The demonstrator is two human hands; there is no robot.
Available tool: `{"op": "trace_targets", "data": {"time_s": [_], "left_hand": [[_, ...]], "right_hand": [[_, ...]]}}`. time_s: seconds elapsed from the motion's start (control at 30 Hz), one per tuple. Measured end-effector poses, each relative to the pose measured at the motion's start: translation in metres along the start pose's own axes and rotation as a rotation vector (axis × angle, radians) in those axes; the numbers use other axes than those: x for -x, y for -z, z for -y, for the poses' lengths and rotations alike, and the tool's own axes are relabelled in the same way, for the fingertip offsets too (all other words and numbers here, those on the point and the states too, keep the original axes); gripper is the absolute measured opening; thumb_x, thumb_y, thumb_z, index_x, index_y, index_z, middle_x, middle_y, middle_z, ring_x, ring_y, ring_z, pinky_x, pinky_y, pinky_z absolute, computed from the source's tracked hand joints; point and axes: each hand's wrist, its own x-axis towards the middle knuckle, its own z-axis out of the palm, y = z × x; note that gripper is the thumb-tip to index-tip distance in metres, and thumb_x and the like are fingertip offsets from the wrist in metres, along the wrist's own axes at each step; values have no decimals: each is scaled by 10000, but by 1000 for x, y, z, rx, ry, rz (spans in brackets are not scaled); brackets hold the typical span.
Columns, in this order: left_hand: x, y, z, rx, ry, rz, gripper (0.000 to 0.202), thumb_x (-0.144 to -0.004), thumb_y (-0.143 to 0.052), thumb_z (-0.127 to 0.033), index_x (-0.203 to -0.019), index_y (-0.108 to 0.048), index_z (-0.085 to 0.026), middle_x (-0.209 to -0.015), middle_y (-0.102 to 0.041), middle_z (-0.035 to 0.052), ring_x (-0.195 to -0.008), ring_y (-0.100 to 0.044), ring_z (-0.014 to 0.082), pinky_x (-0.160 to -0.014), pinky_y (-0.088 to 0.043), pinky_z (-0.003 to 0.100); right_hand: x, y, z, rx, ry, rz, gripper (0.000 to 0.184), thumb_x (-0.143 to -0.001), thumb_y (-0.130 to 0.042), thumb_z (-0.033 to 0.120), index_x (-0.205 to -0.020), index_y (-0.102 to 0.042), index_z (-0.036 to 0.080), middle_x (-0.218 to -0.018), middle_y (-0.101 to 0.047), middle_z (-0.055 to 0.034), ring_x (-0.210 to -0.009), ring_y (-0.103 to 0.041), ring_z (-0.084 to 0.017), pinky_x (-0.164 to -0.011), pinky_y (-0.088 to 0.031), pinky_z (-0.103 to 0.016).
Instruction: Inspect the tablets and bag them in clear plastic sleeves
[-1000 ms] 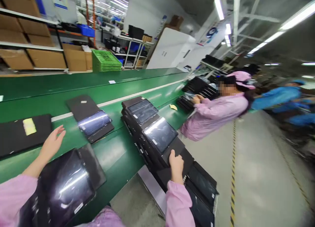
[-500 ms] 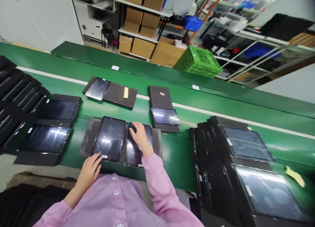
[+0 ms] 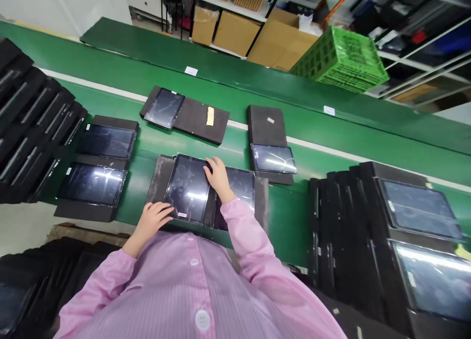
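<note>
Two dark tablet screens lie side by side before me on a black foam tray point(image 3: 262, 206). At the lower left edge of the left tablet screen point(image 3: 189, 187) is my left hand point(image 3: 154, 219), its fingers stretched out and touching the rim. My right hand point(image 3: 220, 179) is at that screen's upper right edge, thumb and fingers apart. Under the right wrist, the right tablet screen point(image 3: 241, 184) is partly covered by my hand and sleeve. Whether either hand bears on the screen is hard to see.
Foam trays with screens point(image 3: 97, 182) lie left, beside a stack of black trays point(image 3: 29, 128). More trays with screens stand farther back point(image 3: 200, 118) and right of centre point(image 3: 268, 125). A tall tray stack point(image 3: 346, 231) stands right. Green crates point(image 3: 346, 59) sit beyond the green bench.
My right hand has moved from the right screen's top to the left screen's upper right edge. My left hand stays by the left screen's lower corner. The camera view has tipped downward.
</note>
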Motion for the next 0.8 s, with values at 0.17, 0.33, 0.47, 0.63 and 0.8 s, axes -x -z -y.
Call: {"op": "trace_targets", "data": {"time_s": [0.17, 0.33, 0.47, 0.63, 0.8], "left_hand": [[29, 14, 32, 92, 748, -460, 423, -895, -599, -468, -1219, -646, -200, -1331, -600, 161, -1315, -510, 313, -1127, -361, 489], [71, 46, 97, 299, 1666, -842, 590, -870, -589, -445, -1336, -471, -103, -1362, -507, 271, -1364, -453, 405, -1059, -425, 617], [67, 57, 133, 640, 1714, -838, 359, -852, -629, -334, -1117, -583, -97, -988, -676, 145, -921, -707, 257, -742, -615, 384], [55, 52, 132, 765, 1792, -1046, 409, -773, -728, -259, -1116, -563, -108, -1005, -662, 114, -879, -682, 213, -682, -606, 339], [55, 61, 102, 1085, 1665, -1101, 130, -834, -670, -196, -927, -602, -135, -828, -661, 35, -688, -651, 123, -688, -580, 256]], "right_hand": [[26, -4, -13, -53, 12, -89, 465, -991, -446, 375, -1368, -572, 136, -1487, -460, -177, -1455, -337, -314, -1204, -259, -555], [30, -6, -16, -100, 18, -126, 457, -972, -447, 387, -1330, -596, 145, -1448, -501, -177, -1454, -343, -318, -1200, -260, -571], [27, -6, -9, -121, 8, -136, 498, -941, -465, 350, -1352, -569, 88, -1458, -474, -225, -1446, -356, -336, -1185, -298, -569], [11, -2, 39, -223, 51, -144, 468, -916, -495, 298, -1346, -575, 134, -1485, -461, -173, -1463, -341, -298, -1212, -289, -522], [-7, -15, 129, -747, -130, 186, 381, -893, -544, 214, -1263, -630, 176, -1434, -522, -120, -1412, -416, -246, -1237, -273, -428]]}}
